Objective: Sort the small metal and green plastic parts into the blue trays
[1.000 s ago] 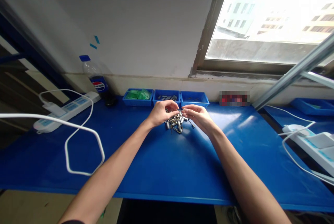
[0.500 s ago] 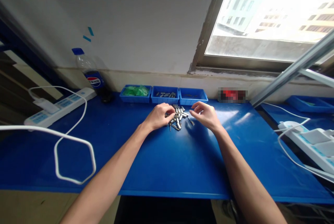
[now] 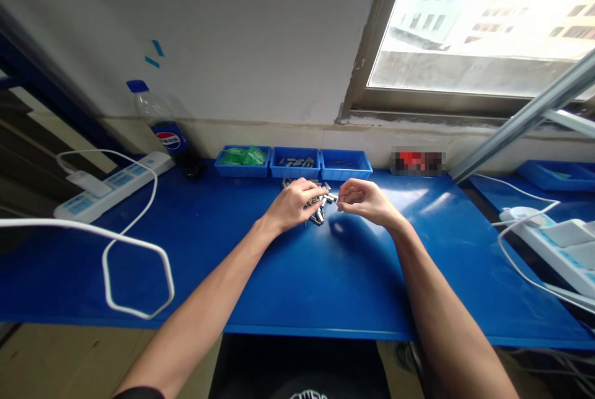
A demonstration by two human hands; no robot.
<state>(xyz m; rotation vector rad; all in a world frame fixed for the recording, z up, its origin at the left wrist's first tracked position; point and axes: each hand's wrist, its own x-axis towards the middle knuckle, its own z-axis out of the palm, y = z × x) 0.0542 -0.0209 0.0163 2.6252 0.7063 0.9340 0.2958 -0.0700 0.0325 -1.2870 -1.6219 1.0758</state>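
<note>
Whether either grip, left hand [image 3: 298, 204] or right hand [image 3: 365, 202], is closed on something cannot be told. Metal parts [image 3: 320, 216] lie heaped on the blue desk [image 3: 325, 281], partly beneath the left fingers and just left of the right hand.

The small metal parts [image 3: 318, 215], silvery and some of them cylindrical, lie at mixed angles in a loose, jumbled heap on the blue tabletop [image 3: 297, 281], some hidden from where I stand.

Daylight enters the far right window [image 3: 469, 33], glazing the blue desk [image 3: 297, 287] (pale floor [image 3: 56, 355] below).
</note>
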